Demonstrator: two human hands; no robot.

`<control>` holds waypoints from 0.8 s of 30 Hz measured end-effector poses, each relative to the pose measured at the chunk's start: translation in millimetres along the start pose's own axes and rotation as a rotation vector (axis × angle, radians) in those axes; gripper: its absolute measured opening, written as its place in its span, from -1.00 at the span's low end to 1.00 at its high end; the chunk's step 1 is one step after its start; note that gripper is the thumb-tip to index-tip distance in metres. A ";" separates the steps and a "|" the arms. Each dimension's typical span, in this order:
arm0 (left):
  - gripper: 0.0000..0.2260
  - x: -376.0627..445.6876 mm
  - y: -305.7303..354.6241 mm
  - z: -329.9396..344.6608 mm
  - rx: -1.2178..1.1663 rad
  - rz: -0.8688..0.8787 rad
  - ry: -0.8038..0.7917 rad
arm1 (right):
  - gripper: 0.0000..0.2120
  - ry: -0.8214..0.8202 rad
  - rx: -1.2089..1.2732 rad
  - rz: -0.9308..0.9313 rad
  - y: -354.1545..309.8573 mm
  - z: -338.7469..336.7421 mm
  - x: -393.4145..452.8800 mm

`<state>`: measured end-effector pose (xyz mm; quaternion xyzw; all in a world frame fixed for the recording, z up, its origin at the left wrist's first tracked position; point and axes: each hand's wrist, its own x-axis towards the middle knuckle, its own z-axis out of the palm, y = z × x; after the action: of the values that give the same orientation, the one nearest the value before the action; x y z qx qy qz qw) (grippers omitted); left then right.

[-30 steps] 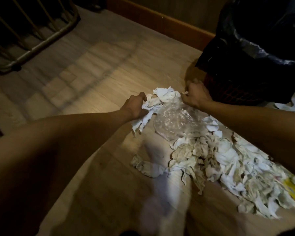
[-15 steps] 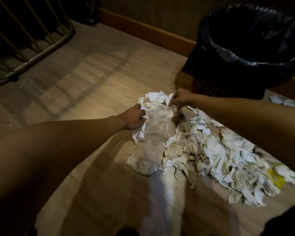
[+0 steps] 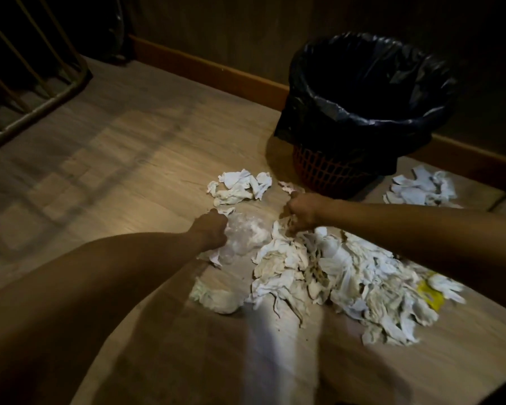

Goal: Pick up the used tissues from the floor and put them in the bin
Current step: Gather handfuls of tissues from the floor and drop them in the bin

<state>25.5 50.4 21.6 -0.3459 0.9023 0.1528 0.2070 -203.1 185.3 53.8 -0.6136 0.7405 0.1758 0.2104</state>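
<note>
Two fists are seen closed: left hand (image 3: 212, 230) on clear plastic (image 3: 243, 236), right hand (image 3: 301, 213) on tissues (image 3: 333, 276) heaped beneath it, with the bin (image 3: 365, 112) located just beyond the right hand.

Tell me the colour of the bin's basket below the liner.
Reddish-orange mesh lattice, seen on the basket beneath the black liner in the head view.
</note>
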 end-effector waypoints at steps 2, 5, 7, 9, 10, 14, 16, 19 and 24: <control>-0.63 1.5 -3.8 -5.8 -0.020 -0.017 0.027 | -0.48 -0.016 -0.049 -0.061 7.4 15.8 -0.7; -0.59 -3.4 -13.2 -9.4 -0.053 -0.038 0.055 | -0.78 0.011 0.009 -0.143 13.0 24.0 6.2; -0.59 -9.2 -23.1 -13.6 -0.064 -0.052 0.038 | -0.82 0.085 0.127 -0.099 14.0 18.1 16.9; -0.55 -13.8 -35.4 -17.8 -0.106 -0.048 0.036 | -0.69 0.187 0.231 -0.023 10.9 9.0 30.8; -0.50 -16.0 -41.6 -18.6 -0.126 -0.044 0.026 | -0.59 0.238 0.236 0.010 7.0 3.5 38.8; -0.29 -29.3 -56.8 -14.7 -0.181 0.027 -0.089 | -0.33 0.337 0.253 0.088 -5.6 -9.8 72.9; -0.35 -38.1 -57.4 -12.6 -0.171 0.102 -0.116 | -0.48 0.277 0.222 0.084 -10.7 -10.2 86.6; -0.50 -49.0 -59.6 -3.7 -0.173 0.176 -0.043 | -0.53 0.143 0.161 0.036 -17.0 -2.4 95.2; -0.49 -60.6 -54.8 23.5 -0.145 0.169 -0.086 | -0.73 0.138 0.056 -0.086 -17.8 -1.4 85.0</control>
<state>110.4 55.1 23.0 -0.2759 0.9051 0.2490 0.2064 -199.2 110.3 10.1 -0.6494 0.7308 0.1031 0.1833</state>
